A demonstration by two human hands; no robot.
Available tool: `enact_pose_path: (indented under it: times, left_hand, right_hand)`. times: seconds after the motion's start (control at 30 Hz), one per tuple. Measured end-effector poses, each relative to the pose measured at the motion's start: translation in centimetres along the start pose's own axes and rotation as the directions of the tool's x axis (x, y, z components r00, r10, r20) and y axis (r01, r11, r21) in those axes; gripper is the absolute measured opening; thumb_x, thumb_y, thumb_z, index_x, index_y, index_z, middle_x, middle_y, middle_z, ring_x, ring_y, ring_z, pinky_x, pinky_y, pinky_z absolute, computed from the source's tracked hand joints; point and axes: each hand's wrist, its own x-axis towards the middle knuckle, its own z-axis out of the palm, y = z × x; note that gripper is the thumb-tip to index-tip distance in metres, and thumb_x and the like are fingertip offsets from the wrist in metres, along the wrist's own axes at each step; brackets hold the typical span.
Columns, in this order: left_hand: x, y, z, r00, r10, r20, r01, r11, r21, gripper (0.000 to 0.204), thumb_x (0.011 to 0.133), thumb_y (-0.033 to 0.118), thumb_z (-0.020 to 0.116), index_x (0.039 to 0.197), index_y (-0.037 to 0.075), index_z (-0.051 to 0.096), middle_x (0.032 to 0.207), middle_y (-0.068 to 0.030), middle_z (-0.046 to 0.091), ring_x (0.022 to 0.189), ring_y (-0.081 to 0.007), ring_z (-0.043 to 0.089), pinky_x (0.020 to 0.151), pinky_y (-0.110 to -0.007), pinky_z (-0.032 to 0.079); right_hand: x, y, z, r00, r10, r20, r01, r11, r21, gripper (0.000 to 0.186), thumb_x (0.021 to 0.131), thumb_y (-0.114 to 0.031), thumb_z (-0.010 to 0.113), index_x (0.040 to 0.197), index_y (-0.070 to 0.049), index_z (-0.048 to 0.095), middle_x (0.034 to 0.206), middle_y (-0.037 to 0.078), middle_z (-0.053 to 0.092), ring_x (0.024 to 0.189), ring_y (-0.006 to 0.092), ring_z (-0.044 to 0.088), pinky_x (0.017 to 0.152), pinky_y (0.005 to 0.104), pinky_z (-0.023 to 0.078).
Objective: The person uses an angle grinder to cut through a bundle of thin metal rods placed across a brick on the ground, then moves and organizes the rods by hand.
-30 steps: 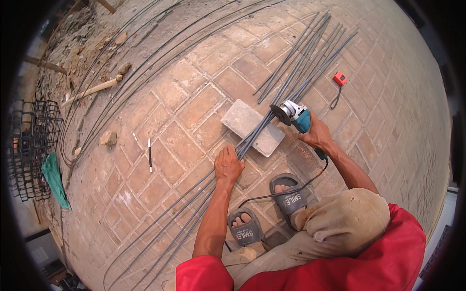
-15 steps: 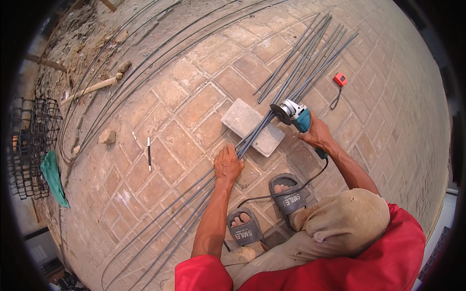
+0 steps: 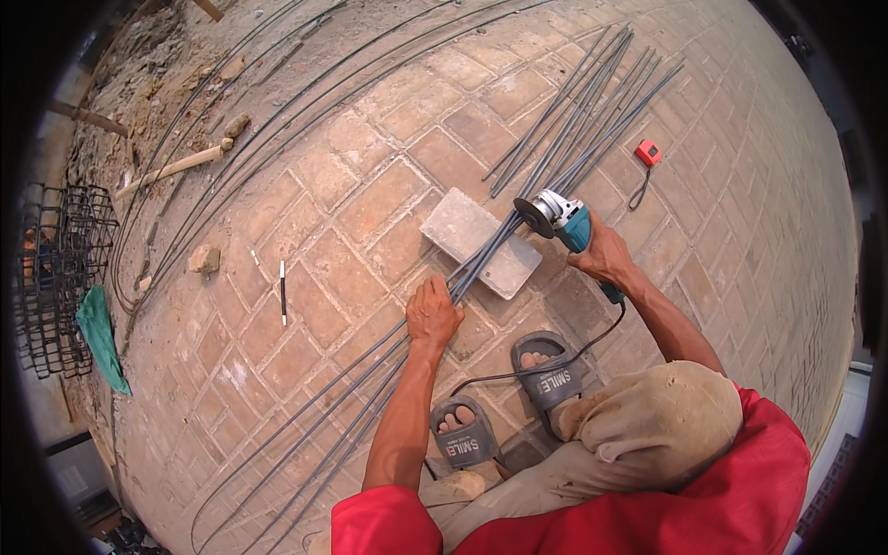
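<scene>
My right hand (image 3: 601,252) is closed round the teal body of an angle grinder (image 3: 575,228). The grinder's dark disc (image 3: 534,218) is at the bundle of steel rods (image 3: 495,245), just past the far side of a grey paving block (image 3: 464,222); whether it touches them I cannot tell. The rods lie slantwise across the block. On the near side of the block, my left hand (image 3: 433,313) grips the rods, its fingers wrapped over them. From there the rods fan out toward the lower left.
Several cut rods (image 3: 592,111) lie beyond the grinder, with a red tape measure (image 3: 647,152) to their right. A black-and-white marker (image 3: 283,294) lies left. The grinder's cord (image 3: 592,346) runs past my sandals (image 3: 548,375). Wire cages (image 3: 69,277) and a green cloth (image 3: 100,338) are at far left.
Almost nothing differs. Both hands, the grinder and the rods stay in place; the view has shifted very slightly.
</scene>
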Motion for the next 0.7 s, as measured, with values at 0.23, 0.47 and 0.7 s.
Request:
enact_pose_path:
  times: [0.23, 0.47, 0.7]
  left_hand:
    - [0.01, -0.10, -0.05, 1.000, 0.018, -0.008, -0.018, 1.000, 0.011, 0.045, 0.061, 0.013, 0.079, 0.096, 0.004, 0.051, 0.086, -0.0151, 0.060, 0.082, -0.0335, 0.064, 0.072, -0.041, 0.053]
    - [0.03, -0.06, 0.07, 1.000, 0.022, -0.019, -0.022, 1.000, 0.002, 0.045, 0.061, 0.012, 0.078, 0.096, 0.004, 0.051, 0.085, -0.0152, 0.060, 0.081, -0.0337, 0.064, 0.071, -0.041, 0.053]
    - [0.05, 0.07, -0.15, 1.000, 0.017, -0.016, -0.017, 1.000, -0.002, 0.045, 0.062, 0.012, 0.079, 0.096, 0.004, 0.051, 0.084, -0.0147, 0.061, 0.081, -0.0334, 0.064, 0.071, -0.041, 0.053]
  right_hand:
    - [-0.06, -0.26, -0.10, 1.000, 0.005, 0.004, -0.005, 1.000, 0.002, 0.084, 0.062, -0.029, 0.078, 0.132, -0.001, 0.042, 0.098, 0.030, 0.066, 0.091, 0.0465, 0.065, 0.081, 0.0493, 0.051]
    - [0.15, 0.31, 0.19, 1.000, 0.012, 0.001, -0.012, 1.000, -0.011, 0.085, 0.062, -0.029, 0.078, 0.133, -0.001, 0.041, 0.098, 0.030, 0.066, 0.091, 0.0469, 0.065, 0.081, 0.0494, 0.051]
    - [0.16, 0.07, -0.04, 1.000, -0.011, -0.001, 0.011, 1.000, 0.014, 0.083, 0.062, -0.029, 0.078, 0.132, -0.002, 0.043, 0.098, 0.029, 0.066, 0.093, 0.0469, 0.064, 0.081, 0.0494, 0.050]
